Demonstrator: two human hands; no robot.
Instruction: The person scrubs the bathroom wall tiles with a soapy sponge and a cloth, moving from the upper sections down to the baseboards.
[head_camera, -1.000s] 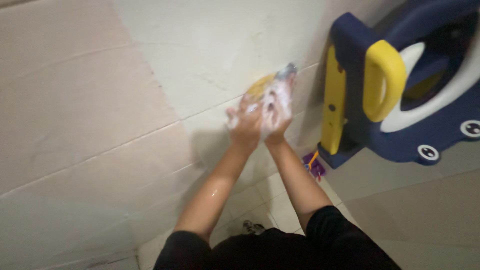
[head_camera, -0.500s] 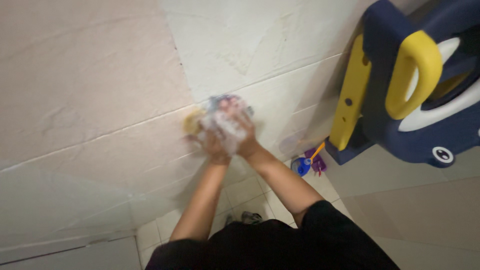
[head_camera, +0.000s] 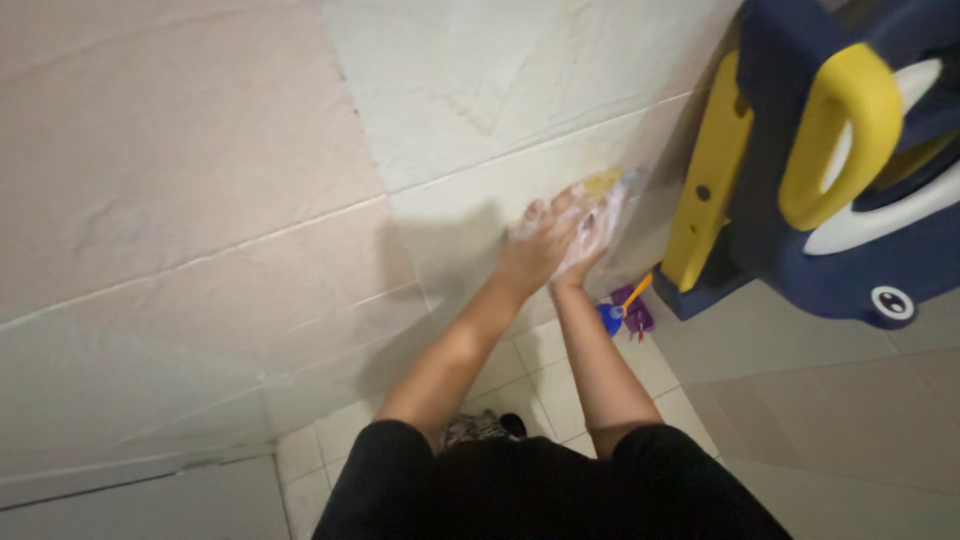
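Note:
Both my hands press together against the tiled wall (head_camera: 200, 180). My left hand (head_camera: 540, 240) lies flat, fingers spread, over my right hand (head_camera: 585, 245). Under them is a soapy yellow sponge (head_camera: 603, 186), blurred, with white foam around it. My right hand holds the sponge against the wall; my left hand lies on top of it. The wall around the hands looks wet and paler than the dry part to the left.
A dark blue and yellow child's toilet seat with a ladder (head_camera: 830, 170) leans against the wall at the right. Small blue and purple toys (head_camera: 622, 312) lie on the white floor tiles (head_camera: 540, 370) below it. A dark patterned object (head_camera: 480, 428) sits near my body.
My hands and the sponge swept left along the wall, then back right toward the blue and yellow seat. The camera view shifted with them.

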